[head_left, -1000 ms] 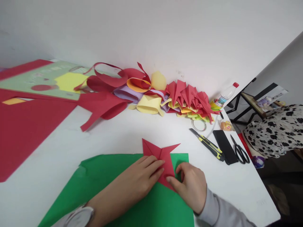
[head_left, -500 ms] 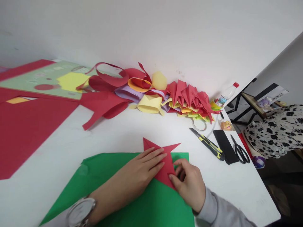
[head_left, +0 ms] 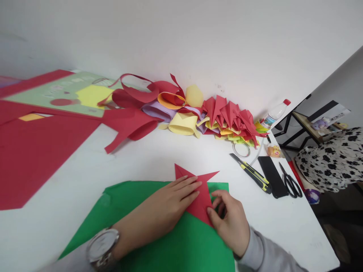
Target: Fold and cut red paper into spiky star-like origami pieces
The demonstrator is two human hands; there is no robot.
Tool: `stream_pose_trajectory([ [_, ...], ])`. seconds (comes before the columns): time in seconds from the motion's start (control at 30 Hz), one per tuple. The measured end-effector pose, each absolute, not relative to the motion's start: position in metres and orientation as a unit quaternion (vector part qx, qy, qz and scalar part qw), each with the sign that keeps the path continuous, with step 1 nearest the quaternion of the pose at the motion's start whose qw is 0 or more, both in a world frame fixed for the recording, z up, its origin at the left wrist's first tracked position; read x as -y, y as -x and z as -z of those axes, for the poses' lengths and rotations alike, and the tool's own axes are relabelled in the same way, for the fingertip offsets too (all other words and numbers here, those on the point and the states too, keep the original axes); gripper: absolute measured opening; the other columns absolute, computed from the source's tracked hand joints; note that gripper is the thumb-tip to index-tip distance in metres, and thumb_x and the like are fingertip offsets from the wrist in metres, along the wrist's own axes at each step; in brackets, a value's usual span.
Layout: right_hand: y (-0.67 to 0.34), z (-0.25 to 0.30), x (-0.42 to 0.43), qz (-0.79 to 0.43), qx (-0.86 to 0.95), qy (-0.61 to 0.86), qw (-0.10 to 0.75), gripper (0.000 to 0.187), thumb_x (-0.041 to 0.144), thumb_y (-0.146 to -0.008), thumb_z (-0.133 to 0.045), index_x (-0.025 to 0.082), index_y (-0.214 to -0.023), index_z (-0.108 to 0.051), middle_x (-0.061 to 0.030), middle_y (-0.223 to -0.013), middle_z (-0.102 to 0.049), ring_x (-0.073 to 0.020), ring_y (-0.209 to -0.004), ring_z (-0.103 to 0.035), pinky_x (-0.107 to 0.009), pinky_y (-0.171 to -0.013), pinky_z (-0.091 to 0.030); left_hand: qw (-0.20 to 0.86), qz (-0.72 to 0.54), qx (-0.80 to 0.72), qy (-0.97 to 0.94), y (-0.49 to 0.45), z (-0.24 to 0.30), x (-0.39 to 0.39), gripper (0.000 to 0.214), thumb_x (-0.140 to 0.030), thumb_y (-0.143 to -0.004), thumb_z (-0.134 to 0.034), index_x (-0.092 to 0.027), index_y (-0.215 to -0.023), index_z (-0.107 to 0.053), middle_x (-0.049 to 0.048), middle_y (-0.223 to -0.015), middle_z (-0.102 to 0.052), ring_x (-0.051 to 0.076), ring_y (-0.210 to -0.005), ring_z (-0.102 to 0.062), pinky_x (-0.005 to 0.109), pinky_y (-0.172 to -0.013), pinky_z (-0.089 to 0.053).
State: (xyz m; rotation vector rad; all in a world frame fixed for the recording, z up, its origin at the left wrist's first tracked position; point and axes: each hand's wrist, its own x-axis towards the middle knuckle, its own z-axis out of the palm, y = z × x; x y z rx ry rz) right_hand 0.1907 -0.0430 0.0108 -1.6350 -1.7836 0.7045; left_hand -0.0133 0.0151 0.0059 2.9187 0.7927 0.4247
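A folded red paper piece with two pointed tips lies on a green paper sheet on the white table. My left hand, a watch on its wrist, lies flat with the fingers pressing down on the red piece. My right hand pinches the red piece's lower right edge with thumb and fingers.
Large red sheets and a light green board lie at the left. Curled and folded coloured papers pile along the wall. At the right are a tape ring, utility knife, black case, scissors and a bottle.
My left fingers have slid a little further up the red piece. My right hand has moved slightly along its lower right edge. The view has shifted a bit.
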Motion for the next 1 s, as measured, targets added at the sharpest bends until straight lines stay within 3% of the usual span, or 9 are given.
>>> stream_pose_trajectory([
  [0.2,-0.193,-0.019,0.044,-0.289,0.687,0.577,0.334,0.016,0.018,-0.082,-0.054,0.019,-0.096,-0.063,-0.0004,-0.073,-0.065,-0.0135,-0.059,-0.059,-0.024,-0.058,-0.048,0.035,-0.133,-0.254,-0.957,0.014,-0.006,-0.016,0.059,0.007,-0.069,-0.043,-0.012,-0.121,-0.063,0.0126,-0.135,-0.06,0.026,-0.129,-0.051,0.044,-0.104,-0.047],
  [0.33,-0.193,-0.024,0.046,-0.277,0.743,0.503,0.342,0.017,0.016,-0.088,-0.05,0.019,-0.096,-0.064,-0.004,-0.082,-0.068,-0.0162,-0.075,-0.063,-0.028,-0.07,-0.05,0.016,-0.145,-0.256,-0.956,0.014,-0.002,-0.015,0.059,0.009,-0.069,-0.043,-0.013,-0.12,-0.063,0.0111,-0.132,-0.063,0.026,-0.127,-0.052,0.043,-0.104,-0.048],
  [0.5,-0.193,-0.024,0.044,-0.212,0.837,0.407,0.297,0.028,0.011,-0.09,-0.043,0.018,-0.111,-0.059,-0.0085,-0.096,-0.068,-0.0208,-0.09,-0.06,-0.037,-0.081,-0.048,0.033,-0.201,-0.251,-0.946,0.012,-0.005,-0.01,0.049,0.005,-0.074,-0.044,-0.014,-0.113,-0.066,0.0094,-0.118,-0.07,0.024,-0.114,-0.061,0.043,-0.104,-0.047],
  [0.63,-0.193,-0.021,0.042,-0.175,0.869,0.368,0.282,0.034,0.009,-0.088,-0.043,0.016,-0.119,-0.054,-0.011,-0.102,-0.067,-0.0225,-0.094,-0.058,-0.039,-0.082,-0.048,0.071,-0.229,-0.237,-0.941,0.013,-0.016,-0.003,0.038,-0.012,-0.081,-0.049,-0.013,-0.116,-0.064,0.0128,-0.121,-0.069,0.027,-0.118,-0.059,0.044,-0.104,-0.048],
  [0.73,-0.192,-0.021,0.042,-0.172,0.87,0.366,0.281,0.033,0.008,-0.088,-0.042,0.016,-0.118,-0.054,-0.0111,-0.101,-0.067,-0.0226,-0.092,-0.058,-0.04,-0.081,-0.048,0.075,-0.237,-0.256,-0.934,0.01,-0.016,0.0,0.03,-0.027,-0.085,-0.055,-0.014,-0.108,-0.067,0.0135,-0.118,-0.071,0.029,-0.116,-0.061,0.046,-0.1,-0.051],
  [0.87,-0.195,-0.022,0.04,-0.162,0.851,0.384,0.318,0.031,0.009,-0.089,-0.041,0.016,-0.115,-0.056,-0.0095,-0.093,-0.067,-0.0218,-0.087,-0.059,-0.039,-0.078,-0.049,0.085,-0.251,-0.281,-0.922,0.009,-0.01,-0.001,0.028,-0.012,-0.089,-0.044,-0.018,-0.097,-0.07,0.0088,-0.116,-0.073,0.024,-0.114,-0.064,0.041,-0.1,-0.051],
  [1.0,-0.205,-0.018,0.032,-0.139,0.805,0.446,0.366,0.031,0.008,-0.092,-0.039,0.02,-0.113,-0.057,-0.0083,-0.098,-0.067,-0.0209,-0.092,-0.059,-0.038,-0.081,-0.049,0.121,-0.248,-0.278,-0.92,0.013,-0.009,-0.009,0.029,-0.011,-0.089,-0.044,-0.022,-0.091,-0.071,0.0059,-0.115,-0.073,0.019,-0.114,-0.064,0.035,-0.096,-0.054],
])
